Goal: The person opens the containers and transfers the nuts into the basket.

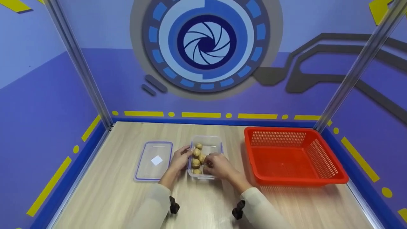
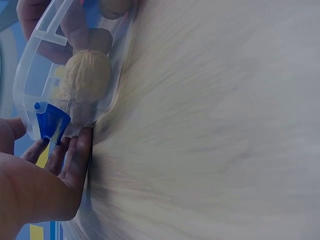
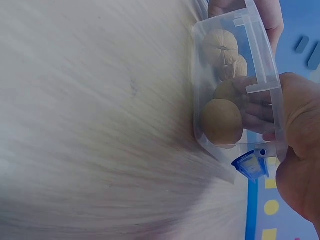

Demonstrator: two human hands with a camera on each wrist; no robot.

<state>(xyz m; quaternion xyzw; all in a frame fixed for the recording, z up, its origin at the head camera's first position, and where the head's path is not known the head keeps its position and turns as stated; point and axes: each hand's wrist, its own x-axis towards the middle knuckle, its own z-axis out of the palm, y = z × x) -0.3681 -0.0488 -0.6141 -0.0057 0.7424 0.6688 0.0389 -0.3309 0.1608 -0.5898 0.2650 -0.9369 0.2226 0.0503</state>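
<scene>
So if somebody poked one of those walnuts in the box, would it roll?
A walnut probably would, since it's roundish. The raised walls of the box would likely stop it going far. Its ridged shell looks stiff, so it probably wouldn't squash.

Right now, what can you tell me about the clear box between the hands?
The clear box is rectangular, open-topped and see-through, apparently plastic, with blue side clips. It stands upright on the pale, wood-look table, between a lid and a red basket. Walnuts lie inside, mostly along its left. The left hand touches its left side; the right hand reaches in from the right.
</scene>
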